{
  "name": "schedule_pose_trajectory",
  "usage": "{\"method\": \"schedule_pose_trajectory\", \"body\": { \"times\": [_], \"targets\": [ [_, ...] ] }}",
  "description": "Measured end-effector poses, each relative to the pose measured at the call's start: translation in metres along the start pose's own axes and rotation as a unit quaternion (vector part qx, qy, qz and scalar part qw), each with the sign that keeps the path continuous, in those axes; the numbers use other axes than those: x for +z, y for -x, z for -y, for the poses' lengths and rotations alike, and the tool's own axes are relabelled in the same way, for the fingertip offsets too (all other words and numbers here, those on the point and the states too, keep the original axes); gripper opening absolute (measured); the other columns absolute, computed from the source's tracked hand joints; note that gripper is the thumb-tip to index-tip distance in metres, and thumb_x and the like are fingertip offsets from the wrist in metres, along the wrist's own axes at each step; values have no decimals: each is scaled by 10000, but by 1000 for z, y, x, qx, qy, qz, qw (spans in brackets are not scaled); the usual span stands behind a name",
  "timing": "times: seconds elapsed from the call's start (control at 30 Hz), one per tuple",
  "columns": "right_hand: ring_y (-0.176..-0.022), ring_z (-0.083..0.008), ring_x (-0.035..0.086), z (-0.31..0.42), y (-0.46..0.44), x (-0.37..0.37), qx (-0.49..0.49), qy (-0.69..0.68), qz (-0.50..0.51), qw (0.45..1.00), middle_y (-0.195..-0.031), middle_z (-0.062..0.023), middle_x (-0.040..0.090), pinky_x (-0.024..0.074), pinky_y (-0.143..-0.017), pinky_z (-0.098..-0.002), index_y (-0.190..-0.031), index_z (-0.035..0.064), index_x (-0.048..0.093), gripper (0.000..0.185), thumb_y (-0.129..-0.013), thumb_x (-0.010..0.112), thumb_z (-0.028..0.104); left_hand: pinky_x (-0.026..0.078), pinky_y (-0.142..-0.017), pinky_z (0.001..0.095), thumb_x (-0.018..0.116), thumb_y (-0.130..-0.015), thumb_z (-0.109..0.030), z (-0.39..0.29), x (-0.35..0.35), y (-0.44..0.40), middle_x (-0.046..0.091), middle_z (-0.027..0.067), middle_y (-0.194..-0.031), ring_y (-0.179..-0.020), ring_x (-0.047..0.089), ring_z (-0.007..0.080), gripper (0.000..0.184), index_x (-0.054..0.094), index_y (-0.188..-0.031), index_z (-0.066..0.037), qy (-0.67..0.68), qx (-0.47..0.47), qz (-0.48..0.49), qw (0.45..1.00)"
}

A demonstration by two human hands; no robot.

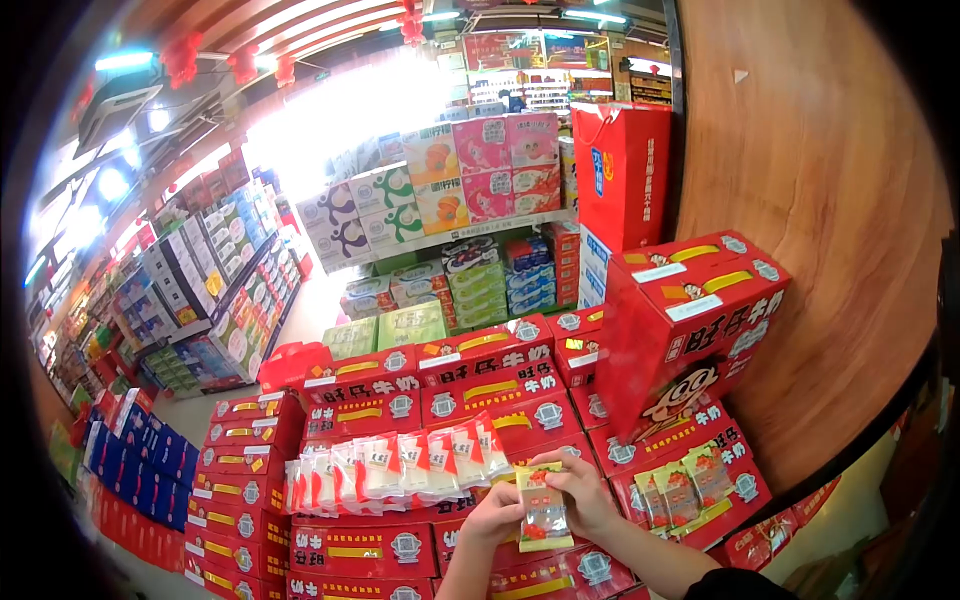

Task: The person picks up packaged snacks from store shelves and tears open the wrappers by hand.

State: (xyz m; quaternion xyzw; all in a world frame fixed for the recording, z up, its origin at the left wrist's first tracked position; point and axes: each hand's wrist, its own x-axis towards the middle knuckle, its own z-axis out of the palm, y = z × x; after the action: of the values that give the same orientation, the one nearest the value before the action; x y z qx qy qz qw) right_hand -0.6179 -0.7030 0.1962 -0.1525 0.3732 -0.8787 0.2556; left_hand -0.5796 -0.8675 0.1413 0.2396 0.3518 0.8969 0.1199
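Between both hands I hold a small gold-edged snack packet (543,508) with red pictures near its bottom, upright over the red milk cartons. My left hand (497,512) grips its left edge. My right hand (582,494) closes on its upper right side. To the left, a row of white and red packets (410,462) lies overlapped on the cartons. On the right, several similar gold-edged packets (684,487) lie on a red carton (735,455).
Stacked red milk cartons (362,552) surround my hands. A tall red carton (690,330) stands at right beside a wooden panel (810,200). Behind are shelves of boxed drinks (440,190); an aisle (315,300) runs at left past more stacked goods (205,260).
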Motion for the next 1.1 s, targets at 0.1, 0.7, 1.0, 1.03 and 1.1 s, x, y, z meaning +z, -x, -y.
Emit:
{"method": "schedule_pose_trajectory", "body": {
  "times": [0.1, 0.7, 1.0, 1.03, 1.1],
  "targets": [
    [-929, -148, 629, -2, 8, 4, 30, 27, 7, 999, -1004, -113, 637, 525, -788, -272, -1142, -21, 563, 274, -879, 522, 42, 510, -846, 366, 639, -882, -201, 3, -7, 8, 652, 158, -1105, -1002, 629, 227, 351, 636, -1075, 91, 81, -15, 36, 996],
    [-855, -103, 614, -13, -1, 0, -2, 95, 24, 995, -951, -80, 643, 514, -728, -240, -1151, 4, 569, 276, -889, 565, 92, 509, -861, 351, 713, -755, -244, 3, -20, 12, 655, 145, -1077, -979, 644, 225, 487, 603, -1114, 67, 39, -33, -99, 994],
    [-948, -135, 608, -5, 2, 1, -10, 126, 47, 991, -1035, -91, 625, 504, -824, -281, -1161, 0, 559, 313, -860, 570, 85, 504, -862, 349, 725, -785, -255, 3, -12, 6, 650, 128, -1103, -995, 637, 215, 492, 590, -1151, 44, 48, -32, -76, 995],
    [-942, -137, 612, -5, 1, -1, -7, 125, 46, 991, -1031, -91, 627, 506, -820, -282, -1163, 0, 556, 316, -859, 569, 85, 507, -848, 346, 722, -792, -240, 2, -9, 4, 653, 129, -1103, -988, 638, 211, 453, 609, -1121, 49, 53, -22, -75, 995],
    [-929, -140, 619, -7, -1, -4, 2, 117, 46, 992, -1021, -92, 631, 510, -811, -283, -1167, -1, 551, 323, -856, 568, 86, 511, -835, 339, 714, -802, -220, 5, -14, 7, 659, 132, -1091, -977, 641, 208, 392, 633, -1074, 49, 53, -16, -82, 995]
  ]
}}
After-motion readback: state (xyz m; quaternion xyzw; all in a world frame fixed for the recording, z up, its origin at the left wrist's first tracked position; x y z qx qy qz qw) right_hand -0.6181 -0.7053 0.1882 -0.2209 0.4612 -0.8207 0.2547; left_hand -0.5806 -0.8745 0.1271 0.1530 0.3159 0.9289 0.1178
